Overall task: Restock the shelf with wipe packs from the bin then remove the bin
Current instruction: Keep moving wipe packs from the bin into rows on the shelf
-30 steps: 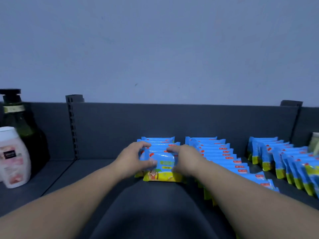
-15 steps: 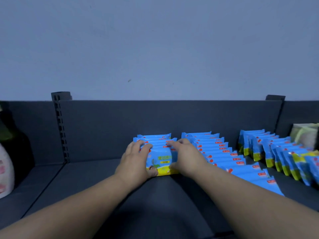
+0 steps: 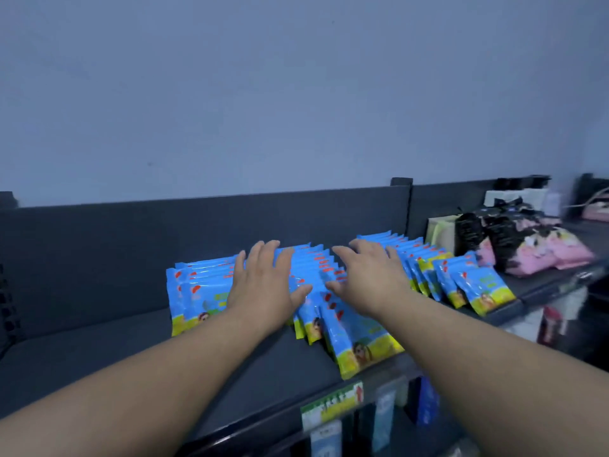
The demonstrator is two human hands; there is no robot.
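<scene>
Nearest, two bare forearms reach in from the lower edge toward the far side of a dark grey metal shelf (image 3: 99,351). A green-and-white price label (image 3: 333,405) is clipped to the shelf's front lip, with blurred blue and white boxes (image 3: 425,400) standing on the level below. On the shelf, blue plastic wipe packs with yellow-green bottoms stand tilted in three rows running from near to far. The left row (image 3: 197,291) sits toward the middle of the shelf. The middle row (image 3: 356,338) ends with its front pack at the lip, and the right row (image 3: 478,288) is just beside it. The left hand (image 3: 263,285) lies palm down, fingers straight and spread wide, across the tops of the left and middle rows, gripping nothing. The right hand (image 3: 369,282) is likewise flat and splayed over the middle row, its fingers reaching toward the right row. Whether the palms press on the packs cannot be told. Farther right lie pink and black soft packets (image 3: 540,252) and a pale green packet (image 3: 441,230). Behind everything rise the shelf's dark grey back panel (image 3: 131,232) and a plain pale wall (image 3: 296,94).
</scene>
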